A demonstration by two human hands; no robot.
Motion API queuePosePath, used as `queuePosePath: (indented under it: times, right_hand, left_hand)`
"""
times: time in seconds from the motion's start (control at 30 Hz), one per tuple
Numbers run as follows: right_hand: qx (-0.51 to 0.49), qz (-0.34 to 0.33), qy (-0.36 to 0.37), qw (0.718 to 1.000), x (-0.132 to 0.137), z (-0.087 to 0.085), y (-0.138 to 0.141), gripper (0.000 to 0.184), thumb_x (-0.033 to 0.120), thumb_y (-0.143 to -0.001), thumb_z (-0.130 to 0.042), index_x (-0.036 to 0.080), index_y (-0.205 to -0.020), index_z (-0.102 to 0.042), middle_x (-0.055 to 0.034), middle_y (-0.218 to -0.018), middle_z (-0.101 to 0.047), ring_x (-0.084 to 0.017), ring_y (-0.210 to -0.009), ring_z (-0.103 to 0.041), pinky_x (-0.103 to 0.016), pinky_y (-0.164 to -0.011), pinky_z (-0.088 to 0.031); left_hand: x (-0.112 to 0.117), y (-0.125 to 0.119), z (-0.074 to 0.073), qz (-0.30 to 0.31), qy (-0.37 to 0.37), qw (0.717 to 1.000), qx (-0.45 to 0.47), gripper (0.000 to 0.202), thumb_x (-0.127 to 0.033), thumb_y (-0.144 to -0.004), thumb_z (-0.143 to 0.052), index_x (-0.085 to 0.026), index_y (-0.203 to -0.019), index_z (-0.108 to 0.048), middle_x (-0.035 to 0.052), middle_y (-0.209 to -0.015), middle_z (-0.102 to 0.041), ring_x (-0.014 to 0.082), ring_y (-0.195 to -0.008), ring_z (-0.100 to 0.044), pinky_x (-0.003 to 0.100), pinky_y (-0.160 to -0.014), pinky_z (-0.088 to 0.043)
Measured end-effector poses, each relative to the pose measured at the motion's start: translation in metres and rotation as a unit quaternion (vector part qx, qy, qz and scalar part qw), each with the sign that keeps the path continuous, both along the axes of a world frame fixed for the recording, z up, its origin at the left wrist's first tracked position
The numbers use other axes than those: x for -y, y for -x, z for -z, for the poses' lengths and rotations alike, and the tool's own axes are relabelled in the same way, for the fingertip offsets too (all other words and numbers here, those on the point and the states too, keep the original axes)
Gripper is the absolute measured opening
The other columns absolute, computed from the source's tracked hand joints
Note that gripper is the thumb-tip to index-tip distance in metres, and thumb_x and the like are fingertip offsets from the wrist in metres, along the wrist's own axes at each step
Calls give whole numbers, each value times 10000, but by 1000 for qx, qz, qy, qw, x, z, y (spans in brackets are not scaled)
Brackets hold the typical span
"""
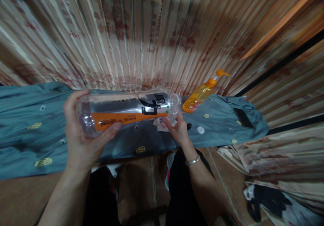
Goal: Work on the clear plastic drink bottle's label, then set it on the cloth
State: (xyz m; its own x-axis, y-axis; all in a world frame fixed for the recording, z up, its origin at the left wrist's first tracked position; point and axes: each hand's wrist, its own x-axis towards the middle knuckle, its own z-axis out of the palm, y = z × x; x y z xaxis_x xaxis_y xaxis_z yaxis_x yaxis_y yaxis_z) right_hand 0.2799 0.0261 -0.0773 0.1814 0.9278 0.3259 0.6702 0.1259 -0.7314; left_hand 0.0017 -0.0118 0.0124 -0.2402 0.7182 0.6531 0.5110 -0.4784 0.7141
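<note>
A large clear plastic bottle (121, 108) with an orange and black label lies sideways in the air above the cloth, its neck pointing right. My left hand (83, 135) wraps its base, the thumb pressed along the label. Just below the neck, my right hand (179, 128) closes its thumb and fingers on a small clear plastic piece (173, 115), partly hidden; its exact kind cannot be made out. To the right of that hand stands an orange pump bottle (198, 97) of yellow-orange liquid. Crumpled wrappers or papers (160, 124) show beneath the large bottle.
A teal cloth (121, 150) with yellow spots covers the long narrow surface. On it, right of my hand, are a white round cap (200, 130), a small dark object (189, 126) and a black phone (243, 118). Patterned curtains (131, 44) hang behind; a dark bag (270, 199) lies lower right.
</note>
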Motion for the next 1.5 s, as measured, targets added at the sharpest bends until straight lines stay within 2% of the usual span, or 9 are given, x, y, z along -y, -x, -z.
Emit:
queuePosePath:
  times: [0.3, 0.47, 0.73, 1.03, 1.3, 1.5]
  right_hand:
    - [-3, -4, 1, 1000, -1, 1, 0, 444, 418, -792, -701, 211, -1137, -512, -85, -915, -743, -294, -817, -726, -386, -695, -564]
    - [-4, 0, 9, 1000, -1, 0, 0, 427, 443, -796, -684, 207, -1109, -516, -83, -886, -735, -299, -808, -723, -389, -690, -557]
    - [-9, -6, 2, 1000, -1, 2, -1, 433, 464, -807, -675, 215, -1120, -510, -74, -914, -734, -278, -808, -723, -377, -704, -558]
    - [2, -9, -4, 1000, 0, 2, -1, 423, 447, -823, -672, 215, -1140, -515, -76, -923, -744, -280, -816, -730, -376, -698, -565]
    - [12, 1, 4, 1000, 0, 1, -1, 428, 467, -816, -671, 214, -1127, -521, -72, -891, -741, -280, -796, -728, -360, -673, -556]
    - [1, -8, 1, 1000, -1, 2, -1, 457, 462, -820, -669, 192, -1150, -506, -102, -943, -748, -291, -829, -733, -373, -699, -557]
  left_hand:
    - [0, 0, 0, 2, -12, 1000, -19, 939, -478, -521, -852, -332, -1360, -457, 40, -1247, -516, 244, -1111, -526, 485, -965, -437]
    - [0, 0, -1, 4, -16, 1000, -25, 941, -485, -531, -847, -313, -1367, -449, 38, -1206, -521, 227, -1053, -529, 481, -944, -453]
    - [0, -1, 1, 6, 7, 1000, -6, 951, -487, -515, -846, -325, -1362, -446, 23, -1225, -517, 226, -1102, -527, 464, -989, -438]
    - [1, -2, 0, 1, 2, 1000, -9, 918, -468, -532, -836, -347, -1356, -450, 30, -1236, -518, 255, -1119, -537, 493, -1000, -439]
    - [0, -1, 0, -4, -4, 1000, -20, 918, -468, -539, -834, -335, -1361, -448, 29, -1246, -513, 238, -1103, -531, 476, -995, -440]
    - [-1, -2, 0, 8, -11, 1000, -10, 925, -455, -518, -850, -341, -1352, -465, 26, -1227, -514, 237, -1089, -525, 480, -983, -432]
